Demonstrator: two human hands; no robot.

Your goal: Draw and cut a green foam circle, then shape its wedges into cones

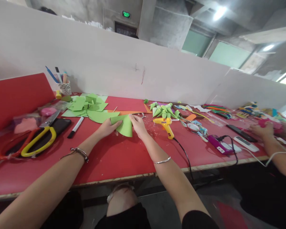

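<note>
Near mid-frame, a curled green sheet (125, 126) slants down rightward between the left hand (107, 127), pinching its left end, and the right hand (138, 126), gripping its upper-right corner.

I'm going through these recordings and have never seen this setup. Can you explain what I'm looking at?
There's no machine: this single picture comes from a camera worn on a person's head, looking forward and down at their bare hands. The left hand and right hand both hold a curved green paper sheet above a red tabletop. To the left lie scissors, a marker and piled green paper pieces; to the right, a yellow glue gun and green paper cones. The hand at far right is another person's.
</note>
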